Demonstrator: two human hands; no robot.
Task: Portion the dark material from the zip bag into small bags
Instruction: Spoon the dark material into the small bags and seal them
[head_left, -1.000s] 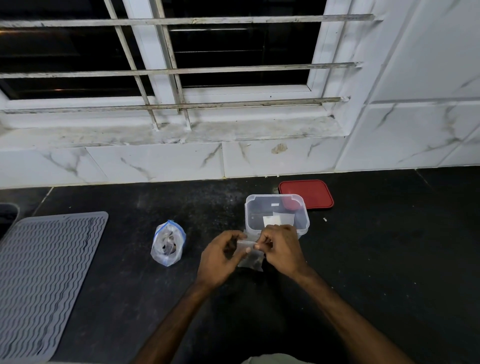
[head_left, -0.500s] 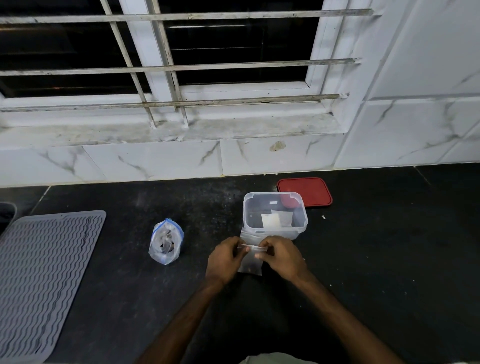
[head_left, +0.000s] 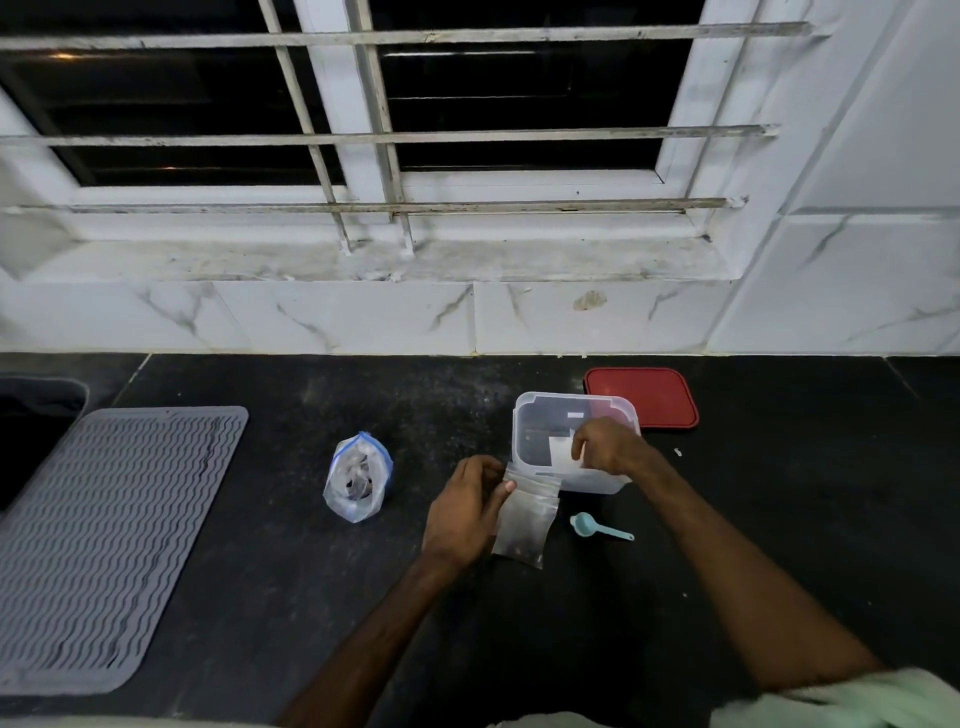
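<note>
With the right hand (head_left: 605, 446) now released into the clear container (head_left: 524, 415), fingers pinching a white slip, the left hand (head_left: 465, 506) alone grips the small bag (head_left: 524, 522); zip bag (head_left: 357, 478) stands on the desk, awaiting further portioning.

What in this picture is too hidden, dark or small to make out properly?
- Head view: the right hand reaches into the clear container; its fingertips and whatever they touch are hidden by the hand itself.
- The dark material in the zip bag is too small and dim to identify.
- The contents of the small bag held by the left hand show only as dim specks.
- Beyond the window all is black.
</note>
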